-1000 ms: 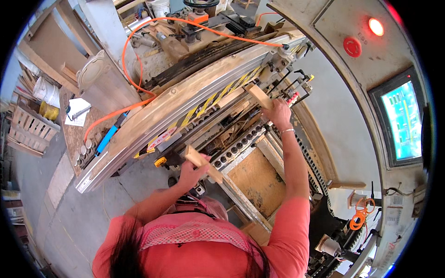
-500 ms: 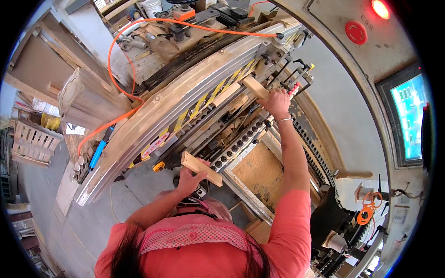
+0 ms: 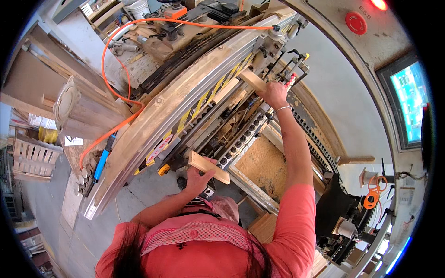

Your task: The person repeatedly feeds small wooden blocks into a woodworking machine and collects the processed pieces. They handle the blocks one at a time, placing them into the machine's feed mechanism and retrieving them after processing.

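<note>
My left hand [image 3: 198, 180] is closed round a short wooden block [image 3: 208, 167], held in front of my body near the close end of the machine. Farther off to the right, my right hand [image 3: 274, 95] grips one end of another wooden block [image 3: 252, 80] over the machine bed. That block's far end reaches toward the striped guard rail [image 3: 194, 106]. Another pale wood piece [image 3: 226, 91] lies along the rail, left of my right hand. A row of dark round rollers [image 3: 241, 141] runs between my hands. My right fingers are partly hidden by the hand's back.
A sawdust-covered panel [image 3: 262, 169] lies inside the frame beside my right forearm. An orange hose [image 3: 185, 22] loops over the long beam [image 3: 185, 85]. A lit screen [image 3: 410, 103] and a red stop button [image 3: 356, 22] are on the right housing. A blue tool [image 3: 102, 160] hangs at the left.
The whole view has shifted slightly. My left hand with its block appears a little farther right; my right hand keeps its grip on the other block, nearly in place.
</note>
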